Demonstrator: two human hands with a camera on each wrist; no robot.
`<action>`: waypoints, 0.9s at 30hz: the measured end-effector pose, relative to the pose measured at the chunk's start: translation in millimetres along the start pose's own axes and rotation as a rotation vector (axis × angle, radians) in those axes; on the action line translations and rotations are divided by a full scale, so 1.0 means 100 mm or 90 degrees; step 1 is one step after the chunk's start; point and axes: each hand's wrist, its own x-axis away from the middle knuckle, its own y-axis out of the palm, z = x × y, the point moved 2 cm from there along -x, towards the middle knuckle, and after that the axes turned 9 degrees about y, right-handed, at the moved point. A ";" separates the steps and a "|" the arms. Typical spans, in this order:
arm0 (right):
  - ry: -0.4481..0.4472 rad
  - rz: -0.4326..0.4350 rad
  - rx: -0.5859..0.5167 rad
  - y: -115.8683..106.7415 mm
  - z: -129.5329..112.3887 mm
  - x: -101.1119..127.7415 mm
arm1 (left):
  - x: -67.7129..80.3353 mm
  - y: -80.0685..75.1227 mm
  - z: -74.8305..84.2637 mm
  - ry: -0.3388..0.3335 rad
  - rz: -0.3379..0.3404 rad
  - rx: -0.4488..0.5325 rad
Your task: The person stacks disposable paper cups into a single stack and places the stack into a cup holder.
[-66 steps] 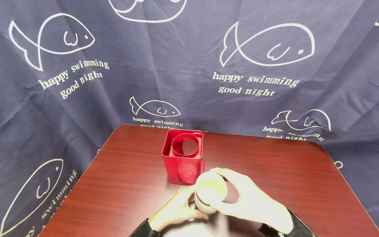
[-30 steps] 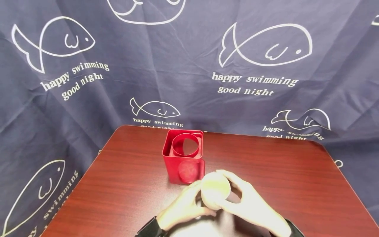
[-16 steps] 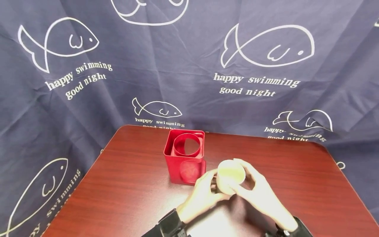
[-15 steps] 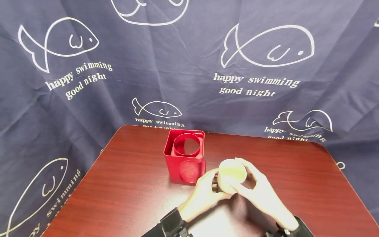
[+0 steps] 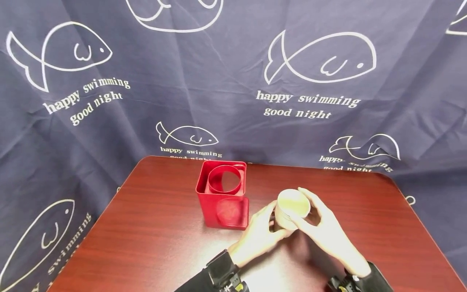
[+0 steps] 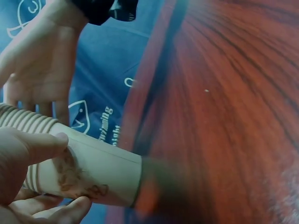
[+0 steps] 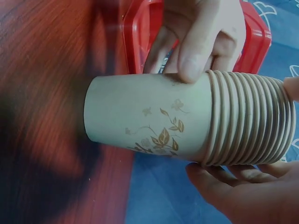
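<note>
A stack of nested paper cups [image 5: 284, 217], cream-coloured with a brown leaf print, stands mouth up between both hands in the head view. The left hand [image 5: 260, 232] grips the lower part of the stack, thumb and fingers on the printed wall. Round the upper rims the right hand [image 5: 328, 229] holds the stack from the other side. In the right wrist view the paper cups [image 7: 154, 116] show several rims packed together at one end. Whether the bottom touches the table cannot be made out.
A red square box [image 5: 219, 211] with a round ring inside stands just left of the hands, near the left fingers. All this is on a reddish-brown wooden table [image 5: 153, 227]. A dark blue curtain [image 5: 233, 73] with white fish drawings hangs behind and beside it.
Both hands have carried the cup stack to the right and farther from the body, away from the red box. The box stays where it was; both hands keep hold.
</note>
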 end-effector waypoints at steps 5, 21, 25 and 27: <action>-0.005 -0.003 0.037 -0.01 -0.01 -0.01 | -0.01 -0.03 0.04 0.003 0.000 0.009; -0.002 0.018 0.074 -0.04 -0.02 0.00 | -0.02 -0.02 0.03 0.005 -0.017 0.002; -0.004 0.017 0.093 -0.07 -0.04 0.01 | 0.04 -0.07 0.09 0.018 -0.002 -0.060; -0.012 0.024 0.124 -0.08 -0.07 0.02 | 0.08 -0.11 0.14 0.024 0.007 -0.089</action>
